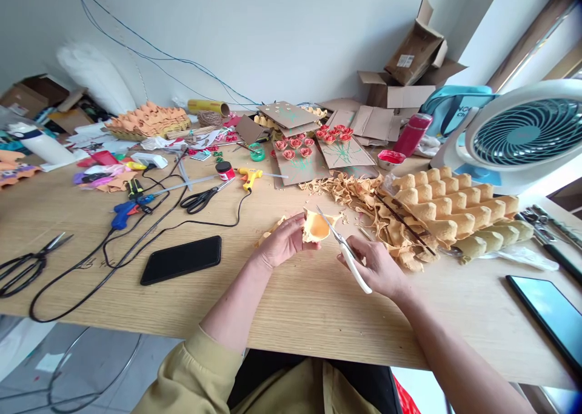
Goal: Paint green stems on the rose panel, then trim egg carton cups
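My left hand (287,239) grips an orange egg-carton cup (317,227) with a ragged rim, its hollow facing me. In my right hand (373,262) is a pair of white-handled scissors (349,257), fingers wrapped round the handles. The blades point up and left, apart at the tips, at the right edge of the cup. Partly hidden behind my left hand lies another orange carton piece (271,229). A heap of torn carton scraps (382,220) spreads beyond my right hand.
Orange egg trays (454,205) and a white fan (522,129) stand at right. Red paper flowers (295,147) on cardboard lie at the back. Toward the left are a black phone (180,260), black-handled scissors (200,200), a yellow glue gun (250,177) and trailing cables (170,225).
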The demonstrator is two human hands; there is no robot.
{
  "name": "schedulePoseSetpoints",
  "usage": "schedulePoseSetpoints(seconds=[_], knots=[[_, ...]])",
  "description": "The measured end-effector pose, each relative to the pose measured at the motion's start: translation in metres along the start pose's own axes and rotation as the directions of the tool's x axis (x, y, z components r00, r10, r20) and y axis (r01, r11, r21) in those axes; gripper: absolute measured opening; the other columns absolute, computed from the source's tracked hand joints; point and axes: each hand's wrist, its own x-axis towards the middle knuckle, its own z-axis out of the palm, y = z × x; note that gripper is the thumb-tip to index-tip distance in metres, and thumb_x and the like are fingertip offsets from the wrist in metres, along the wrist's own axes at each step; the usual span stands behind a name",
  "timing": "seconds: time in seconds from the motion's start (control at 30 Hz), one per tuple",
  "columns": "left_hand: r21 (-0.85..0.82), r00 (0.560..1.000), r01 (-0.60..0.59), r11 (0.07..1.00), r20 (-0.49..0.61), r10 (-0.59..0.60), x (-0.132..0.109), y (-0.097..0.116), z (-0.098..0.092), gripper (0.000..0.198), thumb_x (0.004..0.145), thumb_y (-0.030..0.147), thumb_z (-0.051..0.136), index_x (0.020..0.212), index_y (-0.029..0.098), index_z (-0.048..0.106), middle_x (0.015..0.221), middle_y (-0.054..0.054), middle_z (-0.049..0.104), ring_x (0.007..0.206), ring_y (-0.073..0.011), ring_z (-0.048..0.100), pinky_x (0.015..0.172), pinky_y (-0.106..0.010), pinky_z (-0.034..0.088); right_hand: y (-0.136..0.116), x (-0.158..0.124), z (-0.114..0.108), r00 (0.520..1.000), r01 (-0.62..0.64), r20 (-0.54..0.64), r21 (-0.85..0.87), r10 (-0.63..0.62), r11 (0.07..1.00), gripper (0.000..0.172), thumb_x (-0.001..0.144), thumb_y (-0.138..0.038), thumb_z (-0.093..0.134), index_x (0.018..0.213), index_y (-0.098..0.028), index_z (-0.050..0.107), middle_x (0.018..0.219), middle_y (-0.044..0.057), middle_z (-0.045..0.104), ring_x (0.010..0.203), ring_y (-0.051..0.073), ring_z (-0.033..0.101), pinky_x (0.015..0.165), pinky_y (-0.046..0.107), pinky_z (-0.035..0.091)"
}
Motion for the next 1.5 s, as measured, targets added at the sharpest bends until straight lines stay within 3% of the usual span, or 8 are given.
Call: schedulePoseSetpoints(seconds=[0.13,0.23,0.33,0.43,0.73,1.03,1.2,1.5], knots=[[0.019,1.0,-0.031,0.999,0.003,0.031,-0.001,0.002,0.003,0.054,0.069,0.048,0.085,0.107,0.018,0.062,0.102,-0.007,0.071,0.086,-0.0212,0.072,0.074,-0.031,0.058,0.0,0.002,0.005,0.997,-0.013,-0.074,0.009,0.013,1.0,0.037,0.091,-0.046,0.054,0.067,-0.023,0.039,0.056,-0.006,0.037,0.054,0.01,0.033,0.051,0.026,0.026],[0.18,0.99,-0.127,0.975,-0.033,0.135,0.0,-0.001,0.01,0.066,0.062,0.038,0.092,0.115,0.022,0.057,0.114,-0.007,0.066,0.096,-0.0229,0.071,0.082,-0.033,0.057,0.0,0.004,0.007,0.993,-0.035,-0.109,0.011,0.036,0.999,0.038,0.09,-0.045,0.055,0.066,-0.023,0.036,0.055,-0.007,0.036,0.052,0.01,0.032,0.05,0.025,0.027],[0.329,0.952,-0.228,0.916,-0.12,0.28,0.002,-0.007,0.017,0.058,0.067,0.033,0.089,0.114,0.02,0.057,0.114,-0.007,0.064,0.097,-0.0204,0.067,0.082,-0.032,0.058,-0.001,0.004,0.007,0.993,-0.042,-0.113,0.011,0.043,0.999,0.036,0.09,-0.044,0.056,0.067,-0.023,0.037,0.056,-0.006,0.038,0.053,0.011,0.034,0.051,0.025,0.028],[0.377,0.924,-0.256,0.89,-0.176,0.34,0.003,-0.011,0.019,0.054,0.07,0.037,0.086,0.112,0.018,0.059,0.115,-0.007,0.064,0.098,-0.0202,0.065,0.081,-0.032,0.059,-0.001,0.005,0.007,0.995,-0.049,-0.089,0.043,0.053,0.998,0.032,0.09,-0.043,0.055,0.07,-0.023,0.043,0.059,-0.005,0.044,0.057,0.012,0.04,0.053,0.026,0.03],[0.402,0.931,-0.231,0.886,-0.172,0.321,0.002,-0.008,0.016,0.052,0.071,0.041,0.084,0.111,0.018,0.061,0.102,-0.005,0.068,0.076,-0.0132,0.068,0.074,-0.028,0.057,0.0,0.006,0.004,0.999,-0.05,0.009,0.071,0.049,0.996,0.025,0.092,-0.045,0.051,0.082,-0.022,0.051,0.072,-0.001,0.057,0.068,0.016,0.051,0.057,0.027,0.034],[0.365,0.973,-0.178,0.914,-0.074,0.22,0.001,-0.003,0.01,0.048,0.072,0.038,0.084,0.111,0.019,0.062,0.101,-0.005,0.068,0.086,-0.0191,0.069,0.072,-0.03,0.057,0.0,0.006,0.0,1.0,0.026,-0.01,-0.063,-0.027,0.998,0.025,0.092,-0.042,0.05,0.078,-0.023,0.041,0.07,-0.002,0.051,0.066,0.016,0.048,0.062,0.029,0.034],[0.399,0.97,-0.181,0.899,-0.076,0.229,0.001,0.0,0.01,0.045,0.07,0.035,0.084,0.106,0.017,0.065,0.097,-0.004,0.066,0.077,-0.0134,0.063,0.071,-0.028,0.056,0.001,0.005,0.0,1.0,0.012,-0.009,-0.06,-0.013,0.998,0.024,0.092,-0.041,0.051,0.078,-0.023,0.045,0.07,-0.002,0.052,0.066,0.015,0.049,0.062,0.029,0.033],[0.358,0.972,-0.158,0.92,-0.108,0.209,0.004,0.001,0.006,0.048,0.067,0.034,0.084,0.108,0.018,0.065,0.095,-0.002,0.066,0.072,-0.0112,0.061,0.068,-0.025,0.051,0.007,0.005,-0.002,0.999,0.028,-0.032,-0.04,-0.029,0.999,0.031,0.093,-0.043,0.053,0.073,-0.022,0.043,0.065,-0.004,0.044,0.061,0.013,0.041,0.059,0.028,0.031]])
